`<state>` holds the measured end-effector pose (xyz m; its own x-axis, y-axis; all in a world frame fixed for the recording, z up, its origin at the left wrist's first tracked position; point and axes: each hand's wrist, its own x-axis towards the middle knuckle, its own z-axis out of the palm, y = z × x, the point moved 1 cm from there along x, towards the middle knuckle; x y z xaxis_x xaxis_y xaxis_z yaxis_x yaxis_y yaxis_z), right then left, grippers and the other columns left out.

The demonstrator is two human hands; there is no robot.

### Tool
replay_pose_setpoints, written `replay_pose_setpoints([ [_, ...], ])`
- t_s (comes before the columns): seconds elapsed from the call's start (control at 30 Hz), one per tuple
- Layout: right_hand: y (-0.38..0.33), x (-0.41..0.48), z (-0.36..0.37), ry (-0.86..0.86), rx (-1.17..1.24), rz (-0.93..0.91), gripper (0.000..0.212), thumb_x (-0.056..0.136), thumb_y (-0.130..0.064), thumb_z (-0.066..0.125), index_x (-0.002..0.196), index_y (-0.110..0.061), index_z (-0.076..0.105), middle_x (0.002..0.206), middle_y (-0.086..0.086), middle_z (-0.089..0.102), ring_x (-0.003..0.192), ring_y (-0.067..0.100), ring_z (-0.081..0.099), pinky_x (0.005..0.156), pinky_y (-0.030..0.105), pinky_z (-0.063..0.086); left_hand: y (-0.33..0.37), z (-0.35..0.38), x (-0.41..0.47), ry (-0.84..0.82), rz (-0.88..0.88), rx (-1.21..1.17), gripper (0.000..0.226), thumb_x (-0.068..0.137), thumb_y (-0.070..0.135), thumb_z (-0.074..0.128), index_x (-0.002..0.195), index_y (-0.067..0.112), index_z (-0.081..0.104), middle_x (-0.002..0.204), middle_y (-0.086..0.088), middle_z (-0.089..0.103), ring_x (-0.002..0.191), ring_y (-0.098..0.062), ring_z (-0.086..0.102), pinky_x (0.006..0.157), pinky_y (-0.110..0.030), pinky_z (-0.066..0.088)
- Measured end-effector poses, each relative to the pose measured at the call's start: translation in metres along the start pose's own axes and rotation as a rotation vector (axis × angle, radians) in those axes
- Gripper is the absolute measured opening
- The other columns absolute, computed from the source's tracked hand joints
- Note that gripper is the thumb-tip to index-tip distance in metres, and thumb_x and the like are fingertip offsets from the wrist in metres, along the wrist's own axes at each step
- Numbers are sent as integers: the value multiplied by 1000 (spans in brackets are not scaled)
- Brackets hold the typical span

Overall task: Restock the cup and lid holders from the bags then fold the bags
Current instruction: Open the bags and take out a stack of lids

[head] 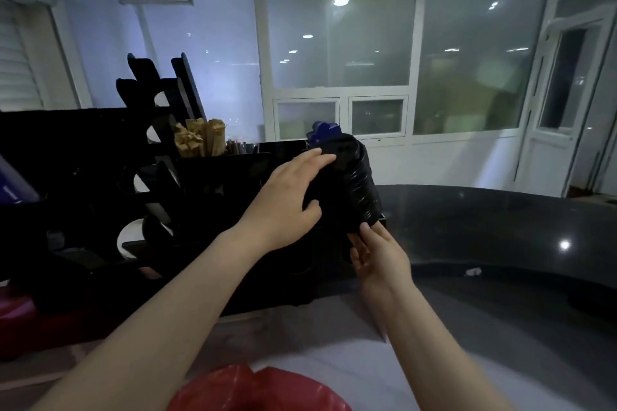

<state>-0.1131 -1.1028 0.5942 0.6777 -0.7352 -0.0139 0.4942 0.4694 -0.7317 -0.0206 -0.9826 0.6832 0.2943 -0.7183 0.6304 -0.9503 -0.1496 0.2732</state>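
Note:
A tall stack of black lids [362, 187] leans above the black lid holder [293, 264] at the counter's middle. My left hand [293, 190] grips the stack's upper left side, fingers over the top lid and thumb curled against the stack. My right hand [375, 253] holds the bottom of the stack from below, fingers curled under its lowest lids. A red plastic bag [257, 390] lies crumpled at the near edge of the white counter. The black cup holder [153, 157] with white cup rims showing stands to the left.
Brown paper sachets [200, 138] and stirrers sit in compartments behind the holder. A blue object [325, 132] pokes up behind the lids. A dark curved countertop [500, 227] stretches right, with a small white scrap [472, 272] on it. Windows line the back wall.

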Motion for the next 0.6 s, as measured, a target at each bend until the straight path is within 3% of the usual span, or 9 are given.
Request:
replay_pose_setpoints([
  [0.13, 4, 14, 3, 8, 3, 68, 21, 97, -10, 49, 103, -23, 64, 91, -10, 67, 84, 5, 60, 67, 21, 35, 1, 7, 15, 29, 23, 23, 67, 79, 8, 55, 141, 28, 39, 152, 3, 32, 140, -19, 27, 116, -37, 20],
  [0.3, 6, 28, 6, 68, 80, 108, 18, 94, -8, 53, 94, -23, 64, 89, -9, 65, 79, 3, 59, 60, 18, 34, 1, 18, 30, -16, 16, 52, 71, 80, 5, 53, 145, 24, 33, 156, 1, 24, 143, -14, 20, 115, -26, 14],
  [0.37, 9, 31, 5, 101, 124, 106, 18, 93, -6, 56, 90, -22, 64, 85, -8, 65, 74, 4, 60, 57, 17, 38, 1, 22, 37, -36, 8, 56, 72, 80, 4, 52, 146, 23, 30, 157, 1, 22, 144, -15, 19, 117, -29, 15],
  [0.5, 16, 33, 4, 184, 306, 132, 20, 90, 0, 59, 107, -9, 62, 81, 4, 64, 64, 9, 62, 47, 14, 49, -2, 31, 45, -65, -4, 52, 72, 78, 1, 49, 145, 23, 32, 155, 0, 25, 143, -16, 22, 118, -34, 18],
  [0.6, 19, 32, 4, 238, 369, 153, 7, 89, 6, 59, 84, 1, 61, 66, 9, 60, 44, 9, 61, 45, 16, 50, -6, 40, 47, -110, 8, 61, 72, 76, -1, 48, 144, 22, 34, 155, -1, 26, 143, -17, 22, 118, -36, 19],
])
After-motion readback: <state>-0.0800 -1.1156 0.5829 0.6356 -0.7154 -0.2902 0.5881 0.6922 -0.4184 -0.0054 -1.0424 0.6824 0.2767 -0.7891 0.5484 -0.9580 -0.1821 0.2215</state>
